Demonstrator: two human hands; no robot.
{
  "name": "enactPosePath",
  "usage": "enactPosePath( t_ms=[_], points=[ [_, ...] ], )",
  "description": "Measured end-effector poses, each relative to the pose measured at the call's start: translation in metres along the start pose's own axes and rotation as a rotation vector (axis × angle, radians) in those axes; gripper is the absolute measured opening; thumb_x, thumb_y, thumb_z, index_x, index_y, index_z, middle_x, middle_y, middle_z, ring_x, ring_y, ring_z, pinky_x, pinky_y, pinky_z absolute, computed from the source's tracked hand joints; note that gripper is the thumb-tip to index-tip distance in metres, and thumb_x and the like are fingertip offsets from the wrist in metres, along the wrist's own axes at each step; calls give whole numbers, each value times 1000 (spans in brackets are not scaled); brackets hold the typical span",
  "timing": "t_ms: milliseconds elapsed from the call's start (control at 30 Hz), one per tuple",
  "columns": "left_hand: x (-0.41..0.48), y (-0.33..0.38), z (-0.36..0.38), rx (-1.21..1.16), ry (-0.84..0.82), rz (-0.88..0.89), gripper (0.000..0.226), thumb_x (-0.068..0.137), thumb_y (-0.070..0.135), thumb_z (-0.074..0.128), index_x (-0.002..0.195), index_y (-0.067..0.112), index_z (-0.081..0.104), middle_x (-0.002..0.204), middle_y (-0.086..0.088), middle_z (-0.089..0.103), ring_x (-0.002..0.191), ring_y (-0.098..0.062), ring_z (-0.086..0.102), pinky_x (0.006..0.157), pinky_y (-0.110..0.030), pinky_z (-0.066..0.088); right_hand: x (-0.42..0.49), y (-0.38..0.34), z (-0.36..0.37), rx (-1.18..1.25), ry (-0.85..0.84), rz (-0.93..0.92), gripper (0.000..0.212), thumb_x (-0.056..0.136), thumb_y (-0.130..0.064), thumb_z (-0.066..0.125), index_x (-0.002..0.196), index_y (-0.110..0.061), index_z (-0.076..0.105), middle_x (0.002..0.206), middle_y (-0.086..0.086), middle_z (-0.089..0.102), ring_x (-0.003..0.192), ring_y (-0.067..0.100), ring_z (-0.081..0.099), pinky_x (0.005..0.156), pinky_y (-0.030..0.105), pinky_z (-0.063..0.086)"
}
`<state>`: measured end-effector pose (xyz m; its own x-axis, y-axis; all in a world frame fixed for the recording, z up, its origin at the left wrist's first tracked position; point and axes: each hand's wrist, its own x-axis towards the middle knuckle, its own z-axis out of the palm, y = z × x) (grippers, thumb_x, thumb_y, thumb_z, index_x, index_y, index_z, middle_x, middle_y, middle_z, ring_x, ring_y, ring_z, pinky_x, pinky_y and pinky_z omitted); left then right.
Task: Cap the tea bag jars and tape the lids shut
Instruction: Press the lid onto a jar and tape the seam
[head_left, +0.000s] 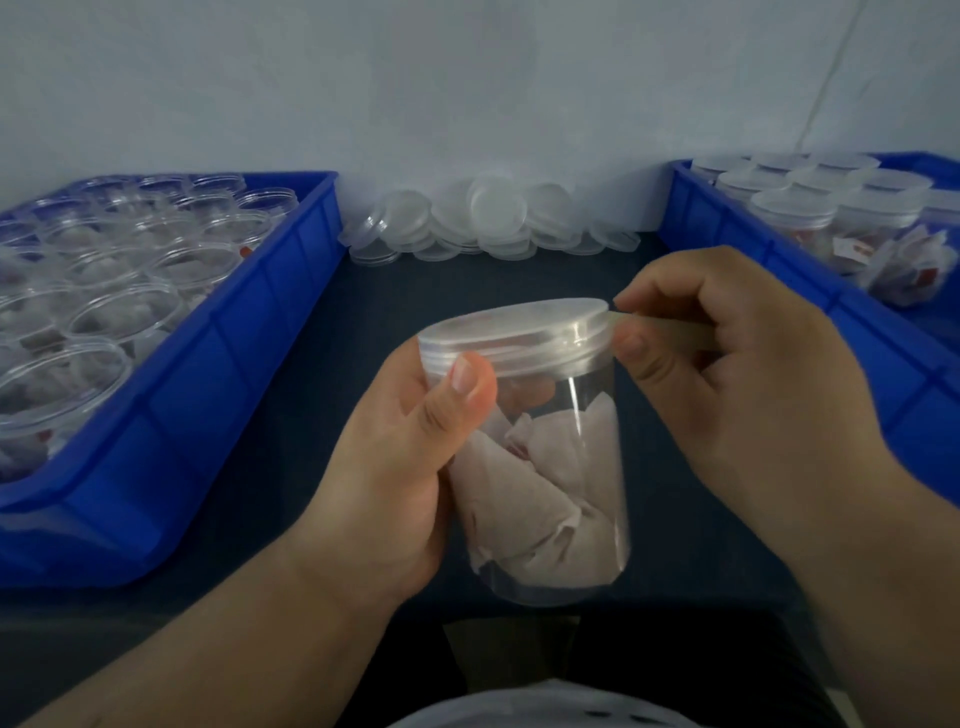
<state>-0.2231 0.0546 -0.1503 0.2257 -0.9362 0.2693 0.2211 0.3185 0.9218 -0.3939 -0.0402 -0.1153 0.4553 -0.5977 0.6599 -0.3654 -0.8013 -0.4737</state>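
Blue plastic is forming the left tray (234, 364), which is holding rows of uncapped jars (109, 317), clear and standing upright with pale contents showing through. Beside it, the left hand (395, 467) is gripping a clear jar (587, 384), fingers curling round the far side and the thumb pressing against the near rim of the translucent lid (519, 325). This jar is being held above the dark table (415, 280), between the two trays, leaning slightly, with the lid sitting on its mouth and crumpled white tea bags (545, 493) lying in its lower half. Behind it, loose lids (493, 208) are lying heaped against the pale wall. A tan strip of tape (675, 330) is running from the lid's right edge into the right hand (753, 379), whose thumb and forefinger are pinching it close to the lid while the other fingers are curling inward. Farther right, the right tray (883, 338), also blue, is holding capped jars (795, 213).
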Motion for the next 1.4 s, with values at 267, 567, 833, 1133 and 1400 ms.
enactPosePath(
  t_ms=[267, 567, 833, 1133, 1400],
  points=[
    [5, 1, -12, 111, -51, -33, 77, 61, 66, 83, 128, 32, 67, 135, -2, 66, 130, -25, 59, 113, -55, 40, 1, 8, -7, -57, -234, 67, 46, 90, -66, 38, 125, -41, 55, 79, -23, 57, 88, -14, 54, 71, -2, 34],
    [6, 4, -5, 413, -29, 180, 75, 74, 72, 70, 132, 26, 59, 128, 1, 67, 122, -19, 63, 101, -33, 51, -1, -4, -14, 45, -284, 181, 39, 69, -72, 56, 102, -54, 46, 90, -29, 64, 78, -5, 61, 53, 13, 42],
    [2, -2, -6, 365, 121, 14, 54, 56, 63, 84, 107, 56, 68, 112, 18, 74, 106, -6, 71, 90, -37, 54, 1, -7, -20, -9, -292, 2, 32, 82, -72, 44, 103, -48, 46, 86, -22, 64, 71, -1, 62, 56, 15, 47],
    [0, -2, -2, -152, 45, -281, 75, 41, 51, 98, 105, 18, 78, 111, -18, 73, 95, -31, 74, 74, -42, 61, 4, 8, -21, -21, -210, -119, 19, 93, -49, 49, 103, -34, 57, 67, -9, 56, 65, 8, 57, 53, 20, 42],
    [1, 2, 0, -201, -172, -250, 71, 66, 54, 86, 119, 10, 72, 115, -19, 70, 103, -33, 69, 86, -42, 61, 4, 6, -15, -83, -177, -79, 42, 91, -64, 41, 115, -32, 56, 69, -14, 54, 68, 6, 55, 50, 19, 40]
  ],
)
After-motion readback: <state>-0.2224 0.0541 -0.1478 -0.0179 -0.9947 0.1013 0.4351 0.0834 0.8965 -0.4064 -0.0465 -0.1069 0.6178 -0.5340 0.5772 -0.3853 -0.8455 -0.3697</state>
